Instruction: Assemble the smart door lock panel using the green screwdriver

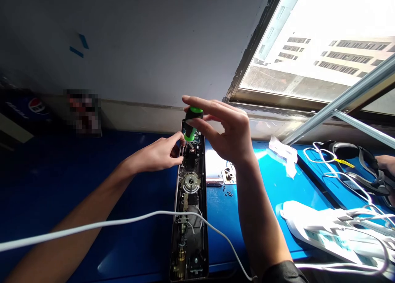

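A long black lock housing (pixel 191 209) lies open on the blue table, pointing away from me. Inside show a round metal disc (pixel 191 181), brass parts and, at the far end, a circuit board. My right hand (pixel 226 128) grips the green and black handle of a screwdriver (pixel 190 124), index finger stretched over its top. The screwdriver stands nearly upright, tip down in the far part of the housing; the tip's exact contact is too small to tell. With bent fingers, my left hand (pixel 160 153) holds the housing's left edge beside the screwdriver.
Small dark screws (pixel 227 192) and a small plate with a knob (pixel 228 174) lie right of the housing. A white cable (pixel 123 222) crosses above it. A power strip (pixel 311 229), a plastic bag (pixel 284 153) and a headset (pixel 354 159) near another person's hand (pixel 385 163) are at right.
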The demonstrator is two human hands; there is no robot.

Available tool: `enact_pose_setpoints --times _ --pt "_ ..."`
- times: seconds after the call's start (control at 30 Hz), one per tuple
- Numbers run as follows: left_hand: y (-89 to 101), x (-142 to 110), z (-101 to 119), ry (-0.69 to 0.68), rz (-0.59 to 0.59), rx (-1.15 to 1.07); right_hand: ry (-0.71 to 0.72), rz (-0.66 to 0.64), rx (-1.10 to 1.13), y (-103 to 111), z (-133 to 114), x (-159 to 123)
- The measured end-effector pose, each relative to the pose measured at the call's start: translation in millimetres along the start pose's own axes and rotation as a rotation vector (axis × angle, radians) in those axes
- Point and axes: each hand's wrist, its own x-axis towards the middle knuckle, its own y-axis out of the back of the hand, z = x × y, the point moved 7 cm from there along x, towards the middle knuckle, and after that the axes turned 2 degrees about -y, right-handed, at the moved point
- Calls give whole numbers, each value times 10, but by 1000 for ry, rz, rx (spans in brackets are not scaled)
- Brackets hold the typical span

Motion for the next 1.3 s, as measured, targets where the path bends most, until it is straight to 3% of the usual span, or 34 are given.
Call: enact_pose_setpoints --times 0.13,0.27,0.33,0.5,0.7,0.9,1.1,1.3 --pt "3 -4 -5 21 -2 7 5 156 -112 94 18 -5" --pt "-1 -3 6 -6 -4 -6 -8 -48 7 -18 19 3" --pt "2 -4 2 -9 1 1 -24 -91 45 -51 30 -9" --pt "6 -10 -17 21 1 11 -53 115 -115 59 74 -20" --pt "-5 3 -2 -18 -7 -21 -64 -109 37 -14 10 -21" --pt "3 6 -34 23 0 5 -24 80 -110 100 32 -42" --pt "1 10 -20 0 -1 20 -70 -169 118 -28 -33 -52" --pt "-24 17 -29 13 -19 -30 -55 -182 136 -53 -75 -37"
